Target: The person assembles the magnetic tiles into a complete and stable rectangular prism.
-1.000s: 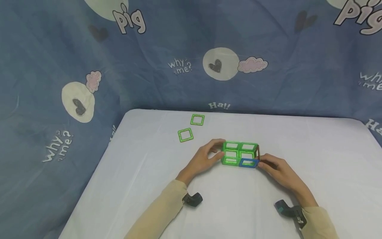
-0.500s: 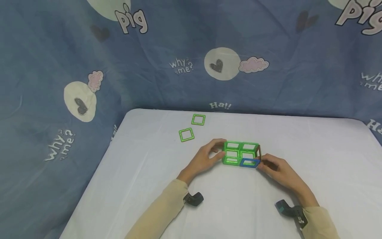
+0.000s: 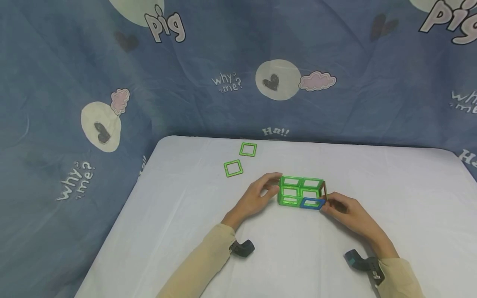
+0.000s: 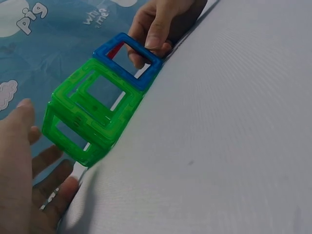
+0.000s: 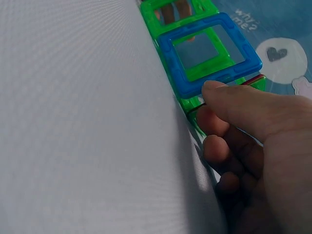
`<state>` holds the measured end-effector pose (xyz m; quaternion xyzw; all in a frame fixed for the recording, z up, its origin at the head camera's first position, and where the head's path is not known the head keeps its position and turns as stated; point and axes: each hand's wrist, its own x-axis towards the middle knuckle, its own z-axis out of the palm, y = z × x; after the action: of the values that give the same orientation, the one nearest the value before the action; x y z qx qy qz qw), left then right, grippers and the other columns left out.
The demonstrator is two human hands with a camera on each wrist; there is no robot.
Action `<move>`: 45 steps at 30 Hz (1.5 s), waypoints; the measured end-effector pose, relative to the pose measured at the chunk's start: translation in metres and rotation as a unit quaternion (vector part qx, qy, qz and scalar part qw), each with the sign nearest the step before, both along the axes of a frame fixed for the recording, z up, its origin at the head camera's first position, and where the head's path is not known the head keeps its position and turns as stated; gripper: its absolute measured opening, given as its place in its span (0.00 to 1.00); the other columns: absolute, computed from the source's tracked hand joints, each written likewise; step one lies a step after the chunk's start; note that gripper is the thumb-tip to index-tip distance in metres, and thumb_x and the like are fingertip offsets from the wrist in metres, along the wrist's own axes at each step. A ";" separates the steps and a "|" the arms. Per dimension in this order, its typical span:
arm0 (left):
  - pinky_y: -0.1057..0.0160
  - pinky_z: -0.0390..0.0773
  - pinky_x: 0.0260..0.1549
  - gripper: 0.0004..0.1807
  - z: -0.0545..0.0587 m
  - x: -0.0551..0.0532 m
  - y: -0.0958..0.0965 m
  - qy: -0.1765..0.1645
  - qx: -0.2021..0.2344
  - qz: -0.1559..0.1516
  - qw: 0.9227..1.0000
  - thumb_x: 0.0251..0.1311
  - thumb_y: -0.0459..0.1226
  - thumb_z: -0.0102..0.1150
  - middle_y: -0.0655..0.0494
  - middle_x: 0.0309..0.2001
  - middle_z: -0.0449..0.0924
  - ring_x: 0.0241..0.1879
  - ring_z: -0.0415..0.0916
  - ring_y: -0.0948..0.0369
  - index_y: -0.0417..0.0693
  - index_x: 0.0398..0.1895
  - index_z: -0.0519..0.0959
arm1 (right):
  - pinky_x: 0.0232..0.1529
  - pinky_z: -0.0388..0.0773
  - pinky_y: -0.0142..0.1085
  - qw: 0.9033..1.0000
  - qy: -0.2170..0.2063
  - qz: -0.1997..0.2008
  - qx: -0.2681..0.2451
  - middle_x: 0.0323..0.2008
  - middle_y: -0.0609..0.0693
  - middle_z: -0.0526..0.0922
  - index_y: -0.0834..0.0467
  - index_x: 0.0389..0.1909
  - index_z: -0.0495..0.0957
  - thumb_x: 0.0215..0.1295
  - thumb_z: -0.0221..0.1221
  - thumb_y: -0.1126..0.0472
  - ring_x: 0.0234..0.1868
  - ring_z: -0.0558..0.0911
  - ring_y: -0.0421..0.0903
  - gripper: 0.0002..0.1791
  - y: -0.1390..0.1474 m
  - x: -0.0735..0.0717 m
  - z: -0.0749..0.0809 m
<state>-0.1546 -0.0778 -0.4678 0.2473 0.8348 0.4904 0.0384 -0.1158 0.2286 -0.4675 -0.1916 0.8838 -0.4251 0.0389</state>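
Barely anything had moved since a second ago: both hands stayed put on the box and only the camera drifted a touch. Going left to right, two loose green tiles [image 3: 233, 168] lay flat on the table [image 3: 179, 215], well apart from the action. The left hand [image 3: 257, 198] cupped the left end of the box [image 3: 301, 192], thumb up by the top edge and fingers [image 4: 51, 163] spread loosely beside the green end wall, touching or just about, honestly couldn't tell which. The box itself sat mid-table, a two-cell build of green frames with a blue tile [image 3: 311, 203] as its front right face. The right hand [image 3: 344, 212] was pinched on that blue tile, thumb [image 5: 234, 105] on its outer edge and fingertips curled behind at the open right end, where a reddish tile edge peeked out. Looked to me like the step was seating the blue tile while the left hand braced the box. Next move would probably need a gentle release so the magnets hold, then a reach for one of the spare tiles.
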 end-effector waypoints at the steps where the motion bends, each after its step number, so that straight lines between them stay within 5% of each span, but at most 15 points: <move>1: 0.64 0.70 0.59 0.23 0.000 0.000 0.000 0.009 0.003 0.002 1.000 0.68 0.50 0.48 0.63 0.61 0.72 0.57 0.72 0.65 0.65 0.66 0.63 | 0.34 0.69 0.27 1.000 0.000 -0.001 0.001 0.30 0.42 0.74 0.50 0.42 0.78 0.63 0.61 0.58 0.33 0.71 0.35 0.08 0.000 0.000 0.000; 9: 0.62 0.67 0.62 0.17 0.004 -0.007 -0.009 0.120 -0.020 0.076 0.990 0.67 0.47 0.50 0.62 0.56 0.75 0.59 0.70 0.64 0.57 0.57 0.73 | 0.34 0.69 0.27 1.000 0.003 -0.001 -0.004 0.30 0.43 0.75 0.50 0.42 0.78 0.64 0.60 0.58 0.33 0.71 0.36 0.07 0.001 -0.001 -0.002; 16: 0.51 0.64 0.63 0.12 0.005 -0.022 -0.039 0.163 -0.089 0.137 0.973 0.62 0.44 0.59 0.60 0.55 0.75 0.60 0.68 0.60 0.56 0.48 0.77 | 0.36 0.70 0.26 1.000 0.011 0.003 -0.008 0.30 0.42 0.75 0.50 0.43 0.78 0.63 0.61 0.59 0.33 0.72 0.35 0.08 0.000 0.000 -0.002; 26: 0.45 0.56 0.65 0.16 0.000 -0.035 -0.078 0.140 -0.126 0.205 0.960 0.55 0.41 0.66 0.53 0.58 0.72 0.62 0.65 0.53 0.53 0.46 0.77 | 0.34 0.70 0.27 1.000 0.013 -0.003 -0.005 0.30 0.41 0.75 0.50 0.43 0.78 0.62 0.62 0.58 0.32 0.72 0.35 0.09 0.000 0.000 -0.001; 37: 0.44 0.45 0.71 0.23 -0.006 -0.035 -0.080 0.104 -0.191 0.248 0.944 0.56 0.45 0.64 0.46 0.64 0.66 0.67 0.59 0.50 0.48 0.54 0.73 | 0.34 0.71 0.27 1.000 0.007 0.000 -0.010 0.30 0.42 0.76 0.50 0.44 0.78 0.63 0.61 0.58 0.33 0.72 0.35 0.09 0.001 -0.001 -0.002; 45: 0.51 0.53 0.70 0.22 -0.004 -0.033 -0.079 0.076 -0.189 0.248 0.947 0.59 0.45 0.61 0.49 0.63 0.68 0.70 0.57 0.50 0.49 0.55 0.74 | 0.33 0.71 0.27 1.000 0.010 -0.004 -0.006 0.30 0.42 0.75 0.50 0.43 0.78 0.63 0.61 0.57 0.33 0.72 0.35 0.09 0.000 0.000 -0.002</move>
<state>-0.1876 -0.1571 -0.4714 0.0569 0.9477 0.2969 -0.1021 -0.1160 0.2288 -0.4696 -0.1927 0.8821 -0.4290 0.0278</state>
